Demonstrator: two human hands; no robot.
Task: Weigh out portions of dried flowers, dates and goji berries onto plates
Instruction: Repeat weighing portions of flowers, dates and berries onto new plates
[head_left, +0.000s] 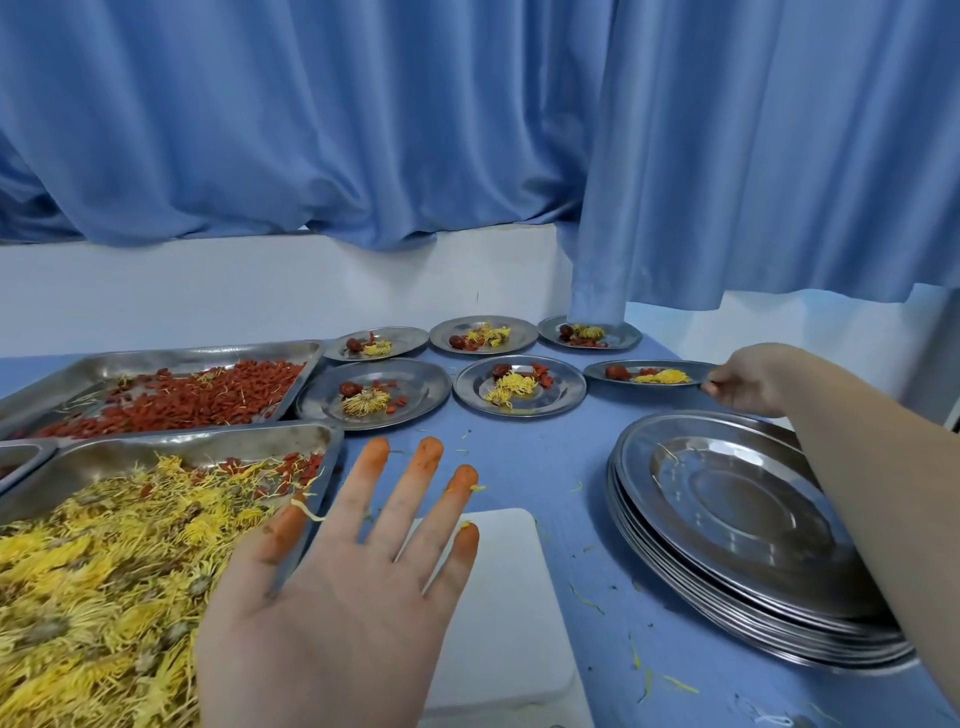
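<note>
Left hand (343, 561) hovers spread and empty above the white slab (509, 597). Farther off, the right hand (748, 382) pinches the rim of a filled plate (649, 375) on the worktop (519, 441). The plate is thin, light steel, and its loose portion probably slides if tilted.

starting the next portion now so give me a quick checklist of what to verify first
1. right hand off the front right filled plate: not ok, it grips the rim.
2. left hand free: ok, open, holding nothing.
3. white scale carries no plate: ok, though the left hand hides part of it.
4. scale zeroed: cannot tell, no display visible.
5. stack of empty plates beside the scale: ok.
6. flower tray and goji tray stocked: ok.
</note>
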